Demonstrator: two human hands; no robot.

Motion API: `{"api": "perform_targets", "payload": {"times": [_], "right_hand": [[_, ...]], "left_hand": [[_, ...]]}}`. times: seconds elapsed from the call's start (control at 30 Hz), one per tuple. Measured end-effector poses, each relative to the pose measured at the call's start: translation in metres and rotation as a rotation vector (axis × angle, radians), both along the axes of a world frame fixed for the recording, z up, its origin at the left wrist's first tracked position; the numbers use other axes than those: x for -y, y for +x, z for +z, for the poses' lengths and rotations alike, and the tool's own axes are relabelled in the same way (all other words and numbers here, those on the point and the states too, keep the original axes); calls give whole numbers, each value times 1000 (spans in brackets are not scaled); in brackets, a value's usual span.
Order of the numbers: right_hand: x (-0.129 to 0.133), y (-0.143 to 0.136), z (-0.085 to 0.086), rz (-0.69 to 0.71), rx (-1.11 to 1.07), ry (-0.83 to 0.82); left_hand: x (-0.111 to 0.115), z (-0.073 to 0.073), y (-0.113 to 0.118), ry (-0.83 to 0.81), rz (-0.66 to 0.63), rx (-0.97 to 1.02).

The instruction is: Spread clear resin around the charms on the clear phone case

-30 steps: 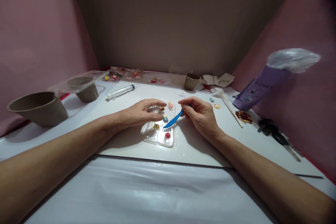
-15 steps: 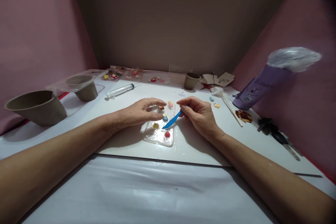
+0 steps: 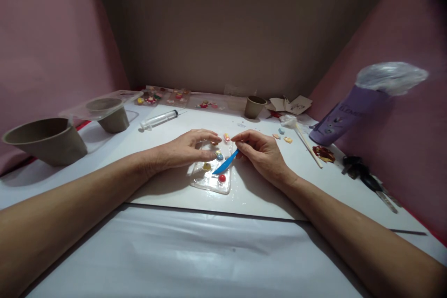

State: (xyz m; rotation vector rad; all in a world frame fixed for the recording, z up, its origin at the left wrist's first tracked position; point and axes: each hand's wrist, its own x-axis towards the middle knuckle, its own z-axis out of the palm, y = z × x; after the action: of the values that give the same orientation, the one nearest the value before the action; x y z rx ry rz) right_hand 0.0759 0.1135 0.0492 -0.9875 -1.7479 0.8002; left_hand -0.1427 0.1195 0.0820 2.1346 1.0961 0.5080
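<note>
A clear glossy mould [image 3: 213,185] lies on the white board with small coloured pieces on it. Among them are a red round piece [image 3: 222,178], a yellow one [image 3: 206,166], a blue one [image 3: 219,156] and a pink-and-yellow one [image 3: 226,137]. My right hand [image 3: 260,151] pinches a blue plastic knife [image 3: 225,165], whose tip points down-left over the mould, near the red piece. My left hand [image 3: 188,149] is at the mould's left side, thumb and fingers apart, with nothing held. Its fingers partly hide a brownish piece.
Brown cups [image 3: 47,142] stand at the left. Behind the mould lie a syringe [image 3: 159,120] and another cup [image 3: 254,107]. On the right are a wooden stick [image 3: 309,145], small coloured pieces, a dark brown smear [image 3: 323,154], black-handled tools [image 3: 370,180] and a purple container [image 3: 349,116].
My right hand has shifted slightly left, and the knife tip has moved left and down over the mould. My left hand has hardly moved. The view has shifted slightly.
</note>
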Motion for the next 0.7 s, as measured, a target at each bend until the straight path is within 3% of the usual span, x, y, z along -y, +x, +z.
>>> {"api": "perform_targets", "payload": {"times": [0.7], "right_hand": [[1,1,-1,25,30,14]], "left_hand": [[-3,-7,-3,81,-31,-88]]}}
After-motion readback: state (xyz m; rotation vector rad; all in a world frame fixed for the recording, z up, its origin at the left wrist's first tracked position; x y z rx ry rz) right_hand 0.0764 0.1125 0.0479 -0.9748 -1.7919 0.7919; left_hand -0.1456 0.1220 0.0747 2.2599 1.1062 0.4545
